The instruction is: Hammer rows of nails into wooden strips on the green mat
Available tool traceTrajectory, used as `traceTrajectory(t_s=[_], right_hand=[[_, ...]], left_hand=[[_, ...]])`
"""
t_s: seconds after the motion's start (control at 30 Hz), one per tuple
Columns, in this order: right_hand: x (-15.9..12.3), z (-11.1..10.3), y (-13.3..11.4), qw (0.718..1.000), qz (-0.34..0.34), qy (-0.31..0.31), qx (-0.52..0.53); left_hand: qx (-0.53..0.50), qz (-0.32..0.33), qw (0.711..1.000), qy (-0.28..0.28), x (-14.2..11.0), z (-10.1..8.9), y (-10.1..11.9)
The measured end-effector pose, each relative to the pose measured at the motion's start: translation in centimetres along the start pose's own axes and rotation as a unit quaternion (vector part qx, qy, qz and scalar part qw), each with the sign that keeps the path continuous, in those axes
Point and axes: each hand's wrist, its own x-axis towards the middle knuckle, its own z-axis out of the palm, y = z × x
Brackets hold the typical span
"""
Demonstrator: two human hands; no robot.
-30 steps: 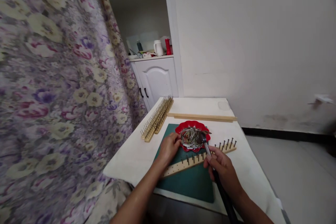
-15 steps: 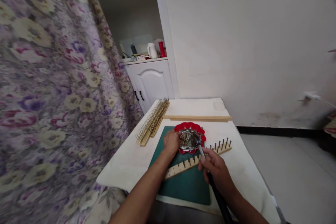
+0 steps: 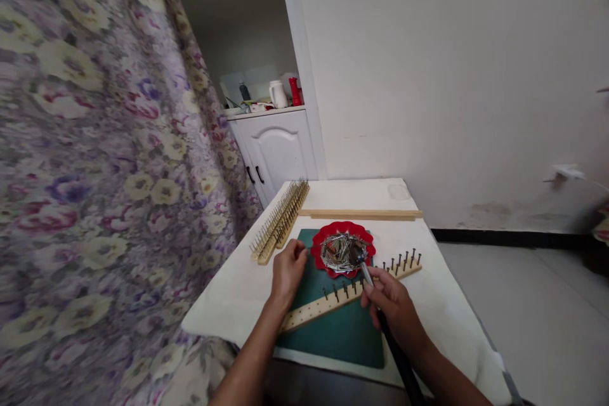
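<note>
My right hand [image 3: 391, 301] is closed around a hammer [image 3: 397, 352] with a black grip and metal shaft, its dark head over the bowl's right side. Left of the bowl, my left hand [image 3: 288, 273] is pinched, and a thin nail [image 3: 308, 247] seems to stick out from its fingertips. Loose silvery nails [image 3: 339, 252] fill the red scalloped bowl [image 3: 318, 233]. Below it, a pale wooden strip [image 3: 304, 314] with rows of holes lies slanted over the green mat [image 3: 333, 342]. Dark nails [image 3: 346, 290] stand upright in its middle and right part; the left holes are bare.
Wooden strips full of upright nails [image 3: 280, 219] lie at the table's left edge. Two plain wooden strips [image 3: 361, 214] lie across the back of the white table [image 3: 228, 304]. A flowered curtain [image 3: 118, 171] hangs at left, a white cabinet [image 3: 280, 146] behind.
My left hand has drawn back from the bowl's left rim, moving left and toward me, fingers pinched. My right hand and the hammer have stayed nearly still.
</note>
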Motion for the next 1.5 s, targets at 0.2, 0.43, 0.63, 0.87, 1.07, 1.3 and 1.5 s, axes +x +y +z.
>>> traceTrajectory(t_s=[0.2,0.43,0.63,0.87,1.07,1.3,1.5], right_hand=[[-0.2,-0.1,0.4,1.0,-0.003,-0.008,-0.002],[-0.5,0.0,0.7,1.0,-0.006,-0.012,-0.01],[-0.7,0.0,0.2,1.0,0.001,-0.009,-0.012],[-0.7,-0.1,0.0,1.0,-0.001,-0.01,-0.011],[-0.6,-0.2,0.4,1.0,0.001,-0.016,-0.009],[-0.7,-0.1,0.4,1.0,0.0,-0.017,-0.008],[-0.9,0.1,0.1,1.0,-0.005,-0.015,-0.002]], left_hand=[[-0.22,-0.094,0.971,0.017,-5.0,-2.0,-2.8],[-0.15,-0.06,0.986,-0.047,-8.0,-2.7,-2.4],[0.02,0.099,0.988,-0.119,-9.3,-2.2,-0.4],[0.036,0.135,0.98,-0.139,-9.7,-1.0,0.5],[-0.093,0.041,0.991,-0.091,-10.0,0.3,0.3],[-0.179,-0.076,0.979,-0.061,-10.2,1.5,-0.7],[-0.173,-0.029,0.984,-0.039,-10.4,1.5,0.1]])
